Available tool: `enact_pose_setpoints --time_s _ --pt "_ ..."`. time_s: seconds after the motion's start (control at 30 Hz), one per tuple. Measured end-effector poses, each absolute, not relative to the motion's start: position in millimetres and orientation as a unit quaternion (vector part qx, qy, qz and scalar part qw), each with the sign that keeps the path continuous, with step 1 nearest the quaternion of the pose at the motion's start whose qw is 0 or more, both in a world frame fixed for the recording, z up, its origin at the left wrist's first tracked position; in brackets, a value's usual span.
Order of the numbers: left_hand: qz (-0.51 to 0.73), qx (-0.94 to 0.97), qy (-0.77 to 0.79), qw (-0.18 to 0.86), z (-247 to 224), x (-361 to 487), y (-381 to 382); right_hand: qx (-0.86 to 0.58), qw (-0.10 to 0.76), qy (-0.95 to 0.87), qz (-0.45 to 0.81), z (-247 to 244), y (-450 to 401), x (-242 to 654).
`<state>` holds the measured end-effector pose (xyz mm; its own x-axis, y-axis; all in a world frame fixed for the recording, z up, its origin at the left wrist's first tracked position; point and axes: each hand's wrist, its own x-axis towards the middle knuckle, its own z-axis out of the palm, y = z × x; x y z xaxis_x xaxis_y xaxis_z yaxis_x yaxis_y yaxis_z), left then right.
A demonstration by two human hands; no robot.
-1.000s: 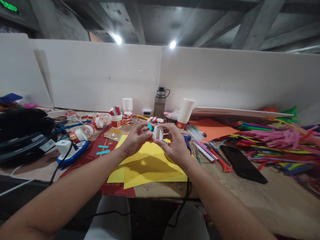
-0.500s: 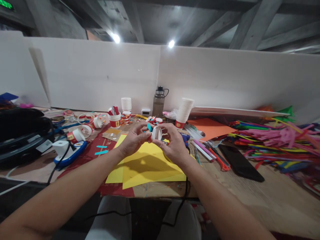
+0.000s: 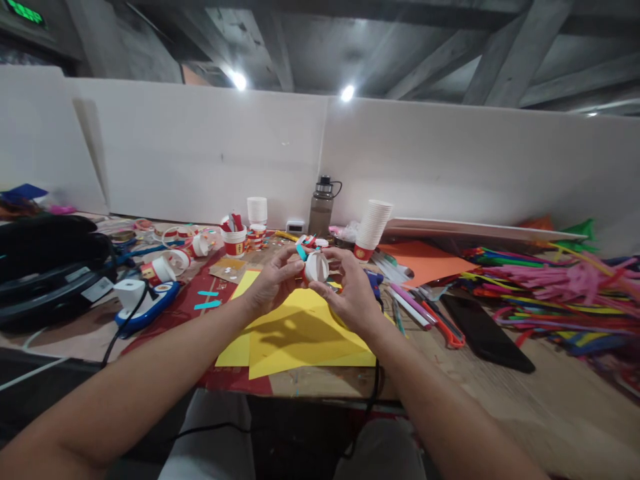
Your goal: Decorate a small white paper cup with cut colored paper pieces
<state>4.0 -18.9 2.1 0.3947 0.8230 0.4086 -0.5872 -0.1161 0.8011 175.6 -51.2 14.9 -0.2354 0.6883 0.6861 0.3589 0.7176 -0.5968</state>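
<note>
Between both hands is a small paper cup piece [image 3: 317, 267], its round white face turned toward me, with some red on its side. My left hand [image 3: 277, 279] pinches its left side, where a teal strip [image 3: 301, 252] sticks up near the fingertips. On the opposite side, the fingers and thumb of my right hand [image 3: 351, 285] curve around the rim. Beneath the hands lie yellow paper sheets [image 3: 300, 343], with the hands' shadow across them. Two more teal strips [image 3: 207, 300] rest on the red board to the left.
Paper cup stacks [image 3: 374, 223] and a water bottle [image 3: 321, 207] stand at the back. To the right are markers [image 3: 410, 305], a black phone [image 3: 487, 333] and many coloured pipe cleaners [image 3: 555, 287]. A blue and white power strip [image 3: 150, 308] sits left, beside cut cups [image 3: 159, 270].
The whole view has shifted slightly, so things sit a little farther right and lower. Both hands keep the cup piece between them, its white face turned slightly more toward me.
</note>
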Motion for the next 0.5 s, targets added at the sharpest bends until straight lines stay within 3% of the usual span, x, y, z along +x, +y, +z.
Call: enact_pose_setpoints --time_s 0.5 --pt "0.541 0.457 0.135 0.693 -0.2 2.9 -11.6 -0.389 0.538 -0.735 0.136 14.1 -44.6 181.1"
